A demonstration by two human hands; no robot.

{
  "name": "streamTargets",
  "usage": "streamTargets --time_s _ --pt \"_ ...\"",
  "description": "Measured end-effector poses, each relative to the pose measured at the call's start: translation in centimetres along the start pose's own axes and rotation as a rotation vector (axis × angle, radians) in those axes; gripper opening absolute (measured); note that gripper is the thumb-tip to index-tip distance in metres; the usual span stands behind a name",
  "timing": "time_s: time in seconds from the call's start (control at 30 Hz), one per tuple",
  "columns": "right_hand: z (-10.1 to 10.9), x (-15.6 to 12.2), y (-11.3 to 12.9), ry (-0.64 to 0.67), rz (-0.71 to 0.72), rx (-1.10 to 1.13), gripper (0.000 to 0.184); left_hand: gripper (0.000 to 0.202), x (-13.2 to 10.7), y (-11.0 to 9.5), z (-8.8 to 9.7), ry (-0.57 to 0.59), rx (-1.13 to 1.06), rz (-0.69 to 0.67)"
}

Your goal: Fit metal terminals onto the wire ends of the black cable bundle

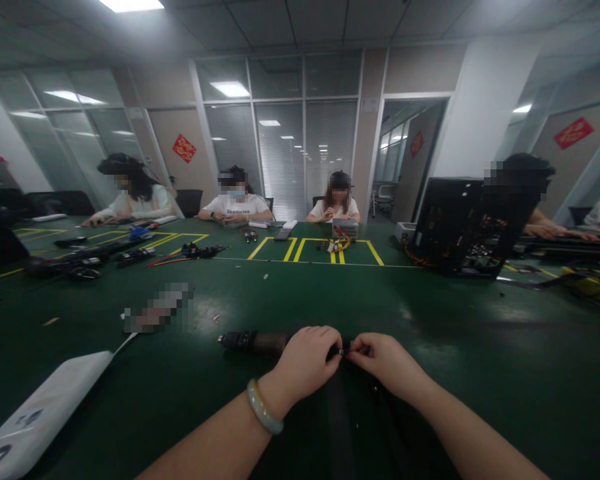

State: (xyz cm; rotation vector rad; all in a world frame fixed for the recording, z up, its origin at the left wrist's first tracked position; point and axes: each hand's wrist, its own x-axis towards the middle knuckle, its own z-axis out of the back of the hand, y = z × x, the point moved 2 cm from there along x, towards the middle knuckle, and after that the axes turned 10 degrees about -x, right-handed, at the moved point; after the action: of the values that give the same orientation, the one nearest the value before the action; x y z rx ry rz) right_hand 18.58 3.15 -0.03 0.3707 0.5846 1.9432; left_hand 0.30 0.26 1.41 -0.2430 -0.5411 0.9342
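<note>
2 hands, both in use, lower centre of frame. Left hand point(311, 360) wrapped over 1 dark cylindrical tool point(269, 343), fingers curled in; tool lies roughly level, ribbed end pointing left. Right hand point(380, 360) pinched narrow, fingertips on a small dark part point(346, 350) at the left fingertips; can't tell what it is. 1 bangle point(264, 407), left wrist.

Counter point(300, 293): green, far edge up by the seated people. Lower left: 1 white device point(50, 407), slanted, cable running up-right, well apart from the tool. Upper right: 1 black computer case point(453, 227), upright, well apart from the right hand. Upper centre: 1 grey metal box point(345, 229) with coloured wires beside it. Green surface spans from tool up to the yellow tape lines point(295, 250), a few small scraps on it. 5 other people around the far side, rightmost cut by frame edge.
</note>
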Motion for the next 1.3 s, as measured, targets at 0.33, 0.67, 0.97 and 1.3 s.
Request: streamTargets --time_s 0.33,0.67,0.97,1.3 --pt "0.1 -0.2 0.4 -0.057 0.055 -0.087 0.011 0.006 0.2 0.1 0.0 0.028 -0.004 0.008" --pt "0.5 -0.5 1.1 -0.121 0.079 -0.211 0.008 0.005 0.2 0.1 0.1 0.033 -0.009 0.016" --pt "0.2 -0.4 0.7 -0.159 0.142 -0.105 0.007 0.007 0.2 -0.1 0.3 0.049 -0.01 -0.031" --pt "-0.3 -0.4 0.9 -0.177 0.174 -0.102 0.009 0.008 0.3 0.2 0.0 0.038 -0.009 -0.001"
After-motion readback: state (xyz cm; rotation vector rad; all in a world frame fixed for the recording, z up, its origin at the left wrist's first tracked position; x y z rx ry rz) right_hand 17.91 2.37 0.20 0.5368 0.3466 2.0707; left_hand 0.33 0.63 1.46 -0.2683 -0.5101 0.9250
